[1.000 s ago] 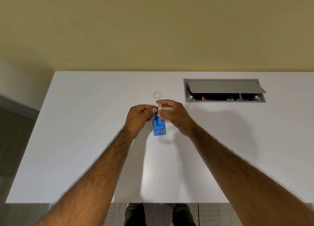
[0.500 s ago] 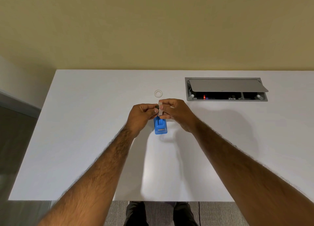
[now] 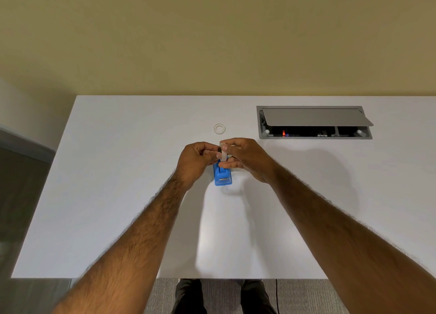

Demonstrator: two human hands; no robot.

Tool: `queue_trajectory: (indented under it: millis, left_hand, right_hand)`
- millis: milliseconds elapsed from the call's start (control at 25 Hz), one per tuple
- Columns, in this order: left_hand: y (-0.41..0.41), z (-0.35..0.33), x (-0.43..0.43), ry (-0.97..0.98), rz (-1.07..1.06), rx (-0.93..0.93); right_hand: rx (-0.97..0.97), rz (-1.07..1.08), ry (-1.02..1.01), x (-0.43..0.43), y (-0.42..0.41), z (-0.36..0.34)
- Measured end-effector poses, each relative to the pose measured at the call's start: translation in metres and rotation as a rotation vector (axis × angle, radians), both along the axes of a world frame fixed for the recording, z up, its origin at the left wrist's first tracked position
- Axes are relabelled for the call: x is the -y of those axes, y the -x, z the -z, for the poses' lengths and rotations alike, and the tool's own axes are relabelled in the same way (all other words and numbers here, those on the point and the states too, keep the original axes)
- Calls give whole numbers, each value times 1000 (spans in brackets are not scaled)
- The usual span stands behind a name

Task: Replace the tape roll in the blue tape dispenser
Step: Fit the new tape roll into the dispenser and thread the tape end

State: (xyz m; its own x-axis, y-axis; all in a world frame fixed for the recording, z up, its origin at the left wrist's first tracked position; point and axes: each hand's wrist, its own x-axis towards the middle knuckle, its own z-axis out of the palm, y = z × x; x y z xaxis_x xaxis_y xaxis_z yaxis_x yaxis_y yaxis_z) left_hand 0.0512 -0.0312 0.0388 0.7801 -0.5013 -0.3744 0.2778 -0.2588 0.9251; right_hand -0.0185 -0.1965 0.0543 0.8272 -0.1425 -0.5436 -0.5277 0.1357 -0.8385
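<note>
Above the blue tape dispenser [image 3: 222,176], the right hand [image 3: 246,160] pinches the tape roll [image 3: 223,155] edgewise; the left hand [image 3: 194,160] apparently pinches its dark hub [image 3: 219,150].

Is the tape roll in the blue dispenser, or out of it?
Out: the right hand pinches the tape roll above the blue dispenser; the left hand pinches a dark piece beside it.

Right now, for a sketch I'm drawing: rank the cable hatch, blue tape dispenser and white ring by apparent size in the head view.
1. cable hatch
2. blue tape dispenser, partly covered
3. white ring
</note>
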Motion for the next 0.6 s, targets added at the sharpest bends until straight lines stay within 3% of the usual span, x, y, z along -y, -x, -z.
queue_trajectory:
  millis: [240,360,600]
  left_hand:
    - [0,6,-1,-28,-21,-16]
    - [2,9,-3,-49,-17,-10]
    - [7,20,-1,-166,10,94]
  right_hand:
    - [28,-46,-39,1,2,0]
    - [36,-120,57,1,0,2]
    - [111,-386,718,-2,-5,13]
